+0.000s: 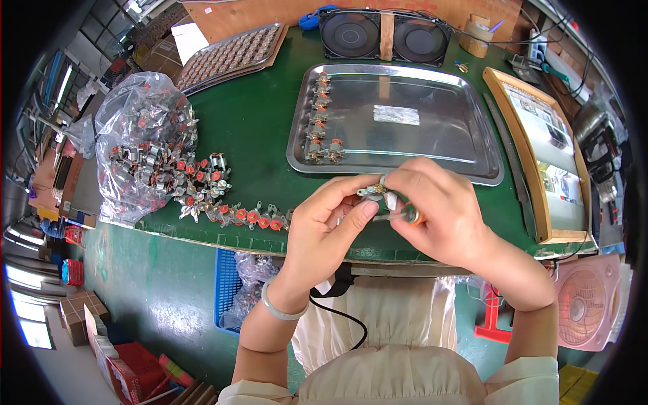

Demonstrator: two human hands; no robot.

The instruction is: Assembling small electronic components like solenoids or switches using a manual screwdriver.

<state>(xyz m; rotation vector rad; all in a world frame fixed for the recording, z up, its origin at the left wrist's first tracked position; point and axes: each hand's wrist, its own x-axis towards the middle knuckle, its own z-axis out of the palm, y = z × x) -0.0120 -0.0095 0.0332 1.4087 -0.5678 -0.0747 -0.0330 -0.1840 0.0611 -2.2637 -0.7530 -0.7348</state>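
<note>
Left hand (322, 217) pinches a part (371, 191), right hand (442, 210) a tool (413, 214); bag (147, 86), tray (418, 152) hold parts (318, 116).

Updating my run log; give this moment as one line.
left hand: grips small silvery metal part; right hand: holds slim orange-ended tool; rectangular shiny metal tray: red-and-silver parts along left side

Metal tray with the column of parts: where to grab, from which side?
Tray: I'd grip the raised rim at both short ends, from left and right. The small parts sit along its left, so stay on the outer lip there; a two-ended hold should keep it level.
</note>
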